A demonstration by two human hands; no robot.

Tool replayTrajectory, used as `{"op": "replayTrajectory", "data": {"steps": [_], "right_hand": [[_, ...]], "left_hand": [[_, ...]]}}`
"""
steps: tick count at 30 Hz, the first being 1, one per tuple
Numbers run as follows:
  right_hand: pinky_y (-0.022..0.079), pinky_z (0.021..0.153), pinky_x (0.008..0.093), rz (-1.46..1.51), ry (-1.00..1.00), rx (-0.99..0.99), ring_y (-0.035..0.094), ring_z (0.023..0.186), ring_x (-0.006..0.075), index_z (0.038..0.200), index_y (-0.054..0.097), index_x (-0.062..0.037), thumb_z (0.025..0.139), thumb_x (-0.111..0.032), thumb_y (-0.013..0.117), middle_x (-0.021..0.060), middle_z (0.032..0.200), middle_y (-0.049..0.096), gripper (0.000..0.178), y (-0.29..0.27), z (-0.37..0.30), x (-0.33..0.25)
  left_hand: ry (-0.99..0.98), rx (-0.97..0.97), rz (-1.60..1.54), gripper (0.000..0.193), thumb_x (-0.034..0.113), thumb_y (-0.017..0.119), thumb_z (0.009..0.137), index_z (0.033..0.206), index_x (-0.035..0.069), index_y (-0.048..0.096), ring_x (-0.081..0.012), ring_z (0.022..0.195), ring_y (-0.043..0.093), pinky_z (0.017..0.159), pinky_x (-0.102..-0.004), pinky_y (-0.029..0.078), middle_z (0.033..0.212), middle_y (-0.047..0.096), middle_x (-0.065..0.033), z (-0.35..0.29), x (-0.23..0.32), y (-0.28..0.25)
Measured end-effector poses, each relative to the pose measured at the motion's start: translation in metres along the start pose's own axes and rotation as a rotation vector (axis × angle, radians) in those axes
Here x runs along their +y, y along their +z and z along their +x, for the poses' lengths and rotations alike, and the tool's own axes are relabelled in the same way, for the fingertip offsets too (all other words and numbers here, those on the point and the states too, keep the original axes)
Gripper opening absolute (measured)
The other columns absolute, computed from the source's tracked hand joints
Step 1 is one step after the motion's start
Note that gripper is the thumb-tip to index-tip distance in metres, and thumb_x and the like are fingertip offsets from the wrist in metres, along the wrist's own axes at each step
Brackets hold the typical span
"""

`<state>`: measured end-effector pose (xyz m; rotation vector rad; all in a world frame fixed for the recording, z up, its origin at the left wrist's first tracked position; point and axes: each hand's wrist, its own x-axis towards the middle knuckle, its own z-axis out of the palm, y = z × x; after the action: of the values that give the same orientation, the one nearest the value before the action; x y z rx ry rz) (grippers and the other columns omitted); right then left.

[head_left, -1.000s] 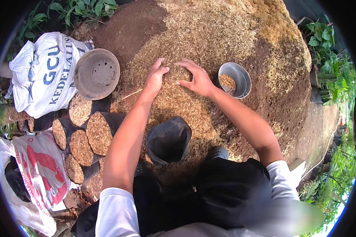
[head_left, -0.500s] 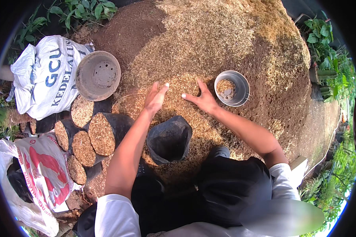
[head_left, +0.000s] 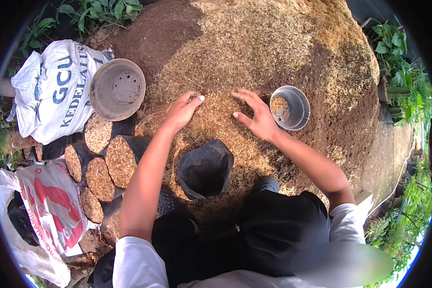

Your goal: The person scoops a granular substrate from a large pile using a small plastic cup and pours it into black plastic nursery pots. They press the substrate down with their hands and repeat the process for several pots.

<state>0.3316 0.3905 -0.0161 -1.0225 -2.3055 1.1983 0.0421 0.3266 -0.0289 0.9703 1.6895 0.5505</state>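
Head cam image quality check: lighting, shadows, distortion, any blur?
Head view: soft, even daylight with no glare; the open black bag is dark inside, and shade lies below it. Strong fisheye: a black rim surrounds the picture and the husk pile bulges. Left hand and right hand are sharp; a smeared blurred patch sits lower right.

Outdoor plant nursery, potting area. Landmark: a large mound (head_left: 273,57) of husk-and-soil mix on bare ground. At its near foot stands an empty black grow bag (head_left: 205,169). Left of the mound, filled grow bags (head_left: 120,161) stand in rows, with an upturned plastic pot (head_left: 117,89) and woven sacks (head_left: 50,91) beside them. A metal scoop tin (head_left: 290,108) rests on the mound. Leafy plants (head_left: 398,72) border its right side.
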Motion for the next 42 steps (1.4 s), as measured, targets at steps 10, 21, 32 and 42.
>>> {"op": "replayTrajectory", "data": {"steps": [10,21,32,42], "right_hand": [[0.027,0.131,0.0481,0.203,0.436,-0.020,0.030,0.158,0.0410,0.169,0.016,0.0007,0.075,-0.053,0.095,0.0325,0.167,0.031,0.134,0.055,0.010,0.005],[0.037,0.125,0.0489,-0.129,0.078,0.225,0.041,0.151,0.0461,0.151,0.053,-0.0011,0.084,-0.025,0.079,0.0308,0.156,0.048,0.076,0.023,0.049,0.008],[0.030,0.129,0.0480,-0.003,0.191,0.312,0.036,0.156,0.0401,0.159,0.050,-0.0120,0.085,-0.048,0.084,0.0250,0.167,0.038,0.089,0.030,0.110,0.017],[0.033,0.127,0.0507,0.025,-0.001,0.054,0.045,0.151,0.0390,0.135,0.061,-0.0087,0.091,-0.028,0.078,0.0211,0.160,0.049,0.051,0.016,0.012,0.015]], "left_hand": [[-0.158,-0.119,-0.504,0.112,0.060,0.067,0.095,0.172,0.008,0.006,-0.0409,0.164,0.013,0.127,-0.0622,0.026,0.177,0.009,-0.0241,-0.002,-0.013,0.046],[0.147,0.097,-0.534,0.083,0.050,0.066,0.097,0.163,0.009,0.037,-0.0335,0.160,0.030,0.130,-0.0512,0.020,0.173,0.029,-0.0189,0.037,0.040,0.006],[0.145,0.360,-0.075,0.079,0.053,0.065,0.099,0.166,0.020,0.039,-0.0381,0.159,0.030,0.130,-0.0532,0.027,0.170,0.034,-0.0225,0.069,0.062,0.007],[0.239,0.066,-0.014,0.057,0.051,0.056,0.103,0.145,0.013,0.063,-0.0335,0.144,0.053,0.122,-0.0485,0.036,0.147,0.063,-0.0212,0.005,0.022,-0.008]]}}
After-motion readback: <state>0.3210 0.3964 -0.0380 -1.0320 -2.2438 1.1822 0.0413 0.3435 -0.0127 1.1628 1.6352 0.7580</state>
